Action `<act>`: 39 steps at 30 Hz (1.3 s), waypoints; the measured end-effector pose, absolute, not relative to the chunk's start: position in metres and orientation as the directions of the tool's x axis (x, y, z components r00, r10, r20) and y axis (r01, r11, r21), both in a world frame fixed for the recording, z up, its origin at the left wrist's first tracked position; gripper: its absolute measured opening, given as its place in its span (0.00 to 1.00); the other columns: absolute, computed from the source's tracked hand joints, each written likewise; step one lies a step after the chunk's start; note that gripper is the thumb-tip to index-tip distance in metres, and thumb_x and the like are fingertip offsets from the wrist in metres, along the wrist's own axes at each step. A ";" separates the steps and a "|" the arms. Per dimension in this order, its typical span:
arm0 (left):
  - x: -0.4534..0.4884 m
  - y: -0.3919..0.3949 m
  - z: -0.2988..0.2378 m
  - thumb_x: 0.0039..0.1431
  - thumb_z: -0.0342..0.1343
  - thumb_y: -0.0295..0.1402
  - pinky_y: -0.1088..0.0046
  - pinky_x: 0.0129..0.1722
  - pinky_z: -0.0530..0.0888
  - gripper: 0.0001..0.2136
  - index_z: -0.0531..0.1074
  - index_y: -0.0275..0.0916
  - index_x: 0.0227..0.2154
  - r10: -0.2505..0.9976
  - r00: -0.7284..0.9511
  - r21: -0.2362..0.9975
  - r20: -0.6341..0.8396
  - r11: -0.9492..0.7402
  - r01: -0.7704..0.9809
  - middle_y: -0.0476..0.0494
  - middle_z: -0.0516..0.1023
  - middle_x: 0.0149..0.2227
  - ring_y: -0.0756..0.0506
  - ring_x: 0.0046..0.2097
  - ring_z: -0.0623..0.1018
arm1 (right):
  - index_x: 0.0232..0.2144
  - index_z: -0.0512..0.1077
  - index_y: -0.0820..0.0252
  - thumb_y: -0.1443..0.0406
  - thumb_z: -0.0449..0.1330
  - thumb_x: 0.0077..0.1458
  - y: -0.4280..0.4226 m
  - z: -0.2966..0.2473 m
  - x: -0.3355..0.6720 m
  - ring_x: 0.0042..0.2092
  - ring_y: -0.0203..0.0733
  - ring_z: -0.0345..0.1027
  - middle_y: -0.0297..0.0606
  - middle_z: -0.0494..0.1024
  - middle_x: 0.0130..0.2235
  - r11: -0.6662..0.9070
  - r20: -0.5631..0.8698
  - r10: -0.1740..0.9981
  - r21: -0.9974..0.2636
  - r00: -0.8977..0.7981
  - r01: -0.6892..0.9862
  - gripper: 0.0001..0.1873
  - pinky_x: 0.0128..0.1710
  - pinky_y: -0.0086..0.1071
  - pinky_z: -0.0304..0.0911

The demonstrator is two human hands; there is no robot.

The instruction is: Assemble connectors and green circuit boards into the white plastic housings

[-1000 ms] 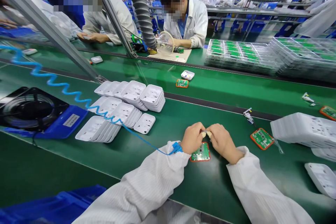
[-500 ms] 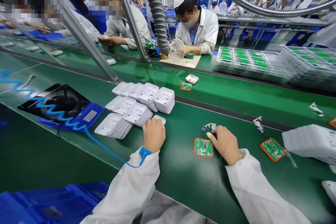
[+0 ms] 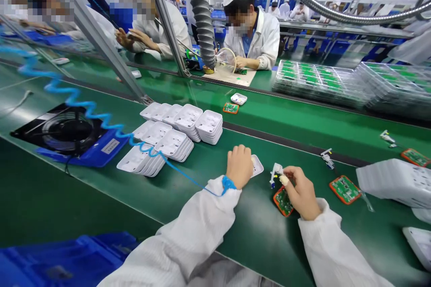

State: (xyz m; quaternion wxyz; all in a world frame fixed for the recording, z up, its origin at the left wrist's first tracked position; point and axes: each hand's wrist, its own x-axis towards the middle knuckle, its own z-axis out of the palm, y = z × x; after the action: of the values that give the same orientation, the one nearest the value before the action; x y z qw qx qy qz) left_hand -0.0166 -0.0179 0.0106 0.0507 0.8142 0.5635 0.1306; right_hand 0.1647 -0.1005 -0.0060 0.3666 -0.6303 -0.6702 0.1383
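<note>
Clock centred on the orange-edged board (image 3: 280, 202), partly behind right hand (image 3: 287, 179); unclear whether it rests on the table (image 3: 256, 224). Right hand pinches a white part (image 3: 277, 169). Left hand (image 3: 243, 166), toward ten, grips a white shell (image 3: 257, 167). Step, I judge: bringing shell and board together; next calls for gentle handling. Stacked shells (image 3: 172, 142), farther along ten; clear trays (image 3: 305, 89) at one, green boards (image 3: 310, 72) inside.

An electronics factory; white-coated workers (image 3: 267, 38) line green benches (image 3: 256, 237); circuit boards (image 3: 345, 189) lie about.
</note>
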 end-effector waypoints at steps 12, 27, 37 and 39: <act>0.007 -0.051 0.003 0.52 0.41 0.20 0.70 0.45 0.67 0.19 0.59 0.41 0.46 0.905 0.425 0.888 0.028 -0.218 0.405 0.44 0.71 0.44 0.47 0.45 0.72 | 0.41 0.65 0.58 0.72 0.45 0.53 -0.101 0.002 0.151 0.41 0.42 0.64 0.42 0.66 0.41 0.171 0.340 0.940 -0.478 0.003 0.862 0.15 0.40 0.34 0.62; 0.006 -0.053 0.002 0.51 0.46 0.25 0.78 0.33 0.66 0.07 0.63 0.39 0.34 0.918 0.395 0.965 0.015 -0.117 0.234 0.52 0.67 0.30 0.52 0.32 0.68 | 0.38 0.65 0.58 0.63 0.49 0.55 -0.095 0.008 0.159 0.34 0.39 0.64 0.37 0.71 0.34 0.121 0.160 0.987 -0.647 -0.021 0.753 0.10 0.34 0.32 0.60; 0.005 -0.048 -0.006 0.57 0.45 0.33 0.76 0.35 0.68 0.06 0.64 0.40 0.36 0.968 0.237 0.968 -0.080 0.019 0.252 0.50 0.71 0.33 0.51 0.34 0.71 | 0.31 0.64 0.58 0.66 0.48 0.54 -0.096 0.001 0.127 0.34 0.41 0.60 0.38 0.68 0.31 0.244 0.296 0.944 -0.336 -0.144 0.910 0.05 0.34 0.34 0.54; 0.005 -0.050 -0.003 0.58 0.44 0.34 0.75 0.37 0.68 0.07 0.65 0.40 0.36 0.966 0.245 0.967 -0.088 0.024 0.253 0.49 0.72 0.34 0.51 0.36 0.71 | 0.29 0.63 0.58 0.68 0.48 0.53 -0.095 -0.002 0.124 0.34 0.41 0.60 0.38 0.67 0.30 0.219 0.271 0.953 -0.310 -0.135 0.925 0.05 0.34 0.34 0.54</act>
State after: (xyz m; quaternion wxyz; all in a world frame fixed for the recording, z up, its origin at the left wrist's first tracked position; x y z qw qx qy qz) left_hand 0.0050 -0.0496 -0.0033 0.5075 0.6041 0.5042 0.3510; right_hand 0.1240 -0.0952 -0.0022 0.2077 -0.6241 -0.7524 0.0336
